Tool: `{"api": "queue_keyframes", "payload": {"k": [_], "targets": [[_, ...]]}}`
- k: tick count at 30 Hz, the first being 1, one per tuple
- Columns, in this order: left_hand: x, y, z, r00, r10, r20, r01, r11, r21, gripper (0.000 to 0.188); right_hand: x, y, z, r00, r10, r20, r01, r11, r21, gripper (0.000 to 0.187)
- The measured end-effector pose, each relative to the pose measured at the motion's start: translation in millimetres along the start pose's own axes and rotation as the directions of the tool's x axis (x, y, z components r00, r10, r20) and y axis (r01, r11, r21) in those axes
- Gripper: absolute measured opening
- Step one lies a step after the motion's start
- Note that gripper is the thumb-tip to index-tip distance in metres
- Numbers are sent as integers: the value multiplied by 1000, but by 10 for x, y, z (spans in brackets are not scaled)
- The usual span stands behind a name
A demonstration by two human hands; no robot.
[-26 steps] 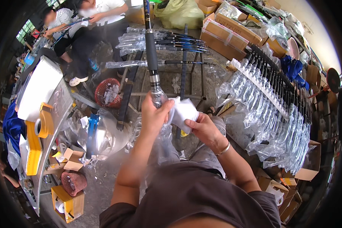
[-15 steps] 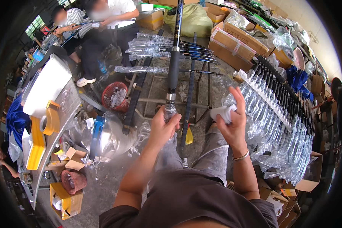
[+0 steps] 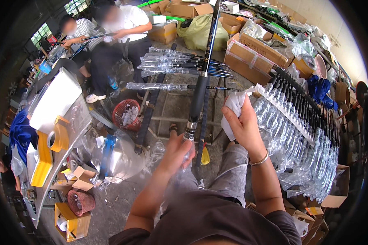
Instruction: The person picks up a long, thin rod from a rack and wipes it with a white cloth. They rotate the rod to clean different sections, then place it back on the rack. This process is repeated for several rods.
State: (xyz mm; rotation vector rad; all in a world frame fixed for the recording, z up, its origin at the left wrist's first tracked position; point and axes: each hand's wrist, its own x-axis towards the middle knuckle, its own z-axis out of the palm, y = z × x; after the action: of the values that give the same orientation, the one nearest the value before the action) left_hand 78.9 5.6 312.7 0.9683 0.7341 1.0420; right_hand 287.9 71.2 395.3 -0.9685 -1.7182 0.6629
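Observation:
In the middle, my left hand (image 3: pixel 178 152) is closed round the plastic-wrapped lower end of a dark fishing rod (image 3: pixel 199 94). The rod points away from me, its top leaning a little to the right. A black foam grip and a metal reel seat show just above my fingers. To the right of it, my right hand (image 3: pixel 248 127) pinches a white cloth (image 3: pixel 234 107) between thumb and fingers, apart from the rod. Beyond both hands, several rods with plastic-wrapped handles (image 3: pixel 163 67) lie across a metal stand (image 3: pixel 150 108).
At right, a dense row of plastic-sleeved rods (image 3: pixel 292 126) leans on a rack. Cardboard boxes (image 3: pixel 253 51) and a pale green sack (image 3: pixel 206 32) stand behind. A red basket (image 3: pixel 126 114) sits left, near a table with tape rolls (image 3: pixel 57 139). Two seated people handle a rod at far left.
The rod's upper part has swung to the right. My right hand has closed from spread fingers, and the bunched cloth now hangs longer and higher. The view has shifted slightly.

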Motion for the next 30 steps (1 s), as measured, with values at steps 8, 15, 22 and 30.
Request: {"api": "queue_keyframes", "payload": {"k": [8,15,22,30], "targets": [[-70,-47,66,997,20,-72,-12,994,107,22,-200,123,31,929,341,146,-370,819,439,19],[-116,-43,23,986,95,-135,-82,992,96,22,-362,316,121,991,115,75,-79,924,-374,16],[-52,-30,-12,925,341,-168,-170,766,620,42,-426,187,170,814,250,525,-172,966,-194,22],[-36,15,-19,965,170,-200,-49,864,501,46,-393,89,222,717,187,671,-327,941,87,20]]}}
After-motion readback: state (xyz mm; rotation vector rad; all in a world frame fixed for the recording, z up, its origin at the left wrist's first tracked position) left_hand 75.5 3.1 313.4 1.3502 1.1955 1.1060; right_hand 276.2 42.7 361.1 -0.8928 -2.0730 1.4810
